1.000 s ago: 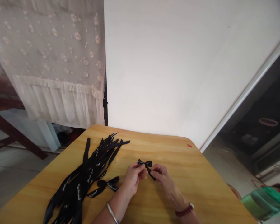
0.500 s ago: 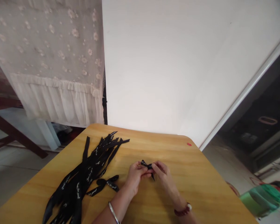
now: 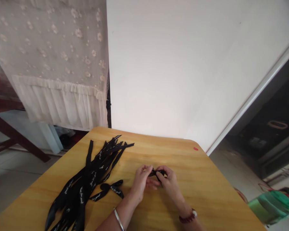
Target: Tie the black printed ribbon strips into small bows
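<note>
A black ribbon bow with pale lettering is held just above the table between my two hands. My left hand pinches its left side between thumb and forefinger, the other fingers extended below. My right hand grips the right side, its thumb pressed over the middle, so much of the ribbon is hidden. To the left of my left wrist lies a tied black bow with white script. Beyond it spreads a pile of loose black ribbon strips, printed with the same white lettering.
The wooden table reaches to a white panel at its far edge. A small red piece lies near the far right corner. A lace curtain hangs at the left; a green translucent bin stands at the right.
My right fingers have closed further over the ribbon and its thumb has shifted onto the middle. My left hand has changed its pinch, its lower fingers now stretched out. The pile stays put.
</note>
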`<act>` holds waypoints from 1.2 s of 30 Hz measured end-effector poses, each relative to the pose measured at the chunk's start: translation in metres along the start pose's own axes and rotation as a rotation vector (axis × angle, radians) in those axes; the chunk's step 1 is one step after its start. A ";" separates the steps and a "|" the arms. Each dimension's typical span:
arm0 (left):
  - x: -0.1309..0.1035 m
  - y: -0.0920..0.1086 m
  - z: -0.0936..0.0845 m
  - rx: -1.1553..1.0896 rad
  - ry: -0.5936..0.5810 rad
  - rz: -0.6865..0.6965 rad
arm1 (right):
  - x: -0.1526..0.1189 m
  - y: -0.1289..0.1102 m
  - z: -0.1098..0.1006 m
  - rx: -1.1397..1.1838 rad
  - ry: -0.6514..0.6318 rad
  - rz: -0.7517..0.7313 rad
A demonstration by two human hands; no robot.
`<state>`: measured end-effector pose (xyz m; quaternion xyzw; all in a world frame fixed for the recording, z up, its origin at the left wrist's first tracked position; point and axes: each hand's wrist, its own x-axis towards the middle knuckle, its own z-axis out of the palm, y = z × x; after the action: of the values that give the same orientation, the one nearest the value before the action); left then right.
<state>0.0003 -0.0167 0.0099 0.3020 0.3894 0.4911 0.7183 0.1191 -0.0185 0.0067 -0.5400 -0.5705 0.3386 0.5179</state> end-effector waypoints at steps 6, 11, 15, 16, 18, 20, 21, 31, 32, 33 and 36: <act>0.001 0.001 -0.002 0.136 0.030 0.022 | -0.003 -0.003 0.000 -0.040 -0.046 0.000; 0.003 -0.001 -0.002 0.115 0.033 0.046 | -0.001 -0.005 -0.001 0.033 -0.089 0.029; 0.002 0.000 -0.002 0.125 0.016 0.034 | -0.001 -0.006 0.000 0.000 -0.093 0.030; 0.002 0.000 -0.002 0.144 0.011 0.028 | -0.001 -0.006 0.000 -0.007 -0.087 0.027; 0.002 0.001 -0.002 0.194 0.012 0.019 | -0.002 -0.006 0.001 -0.004 -0.087 0.027; 0.002 0.002 -0.002 0.237 0.020 0.016 | -0.003 -0.006 0.002 0.007 -0.091 0.040; 0.002 0.002 -0.002 0.252 0.024 0.017 | -0.003 -0.006 0.002 0.014 -0.092 0.044; 0.004 0.000 -0.003 0.271 0.005 0.110 | -0.001 -0.005 0.001 0.054 -0.091 0.051; 0.004 -0.001 -0.003 0.267 0.012 0.108 | -0.001 -0.004 0.001 0.045 -0.088 0.044; 0.004 -0.001 -0.004 0.256 0.019 0.103 | -0.001 -0.003 0.002 0.029 -0.083 0.031; 0.005 -0.002 -0.004 0.194 0.021 0.068 | -0.003 -0.001 0.004 -0.041 -0.070 -0.014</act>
<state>-0.0010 -0.0124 0.0055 0.3778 0.4323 0.4783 0.6645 0.1146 -0.0212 0.0064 -0.5343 -0.5988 0.3422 0.4888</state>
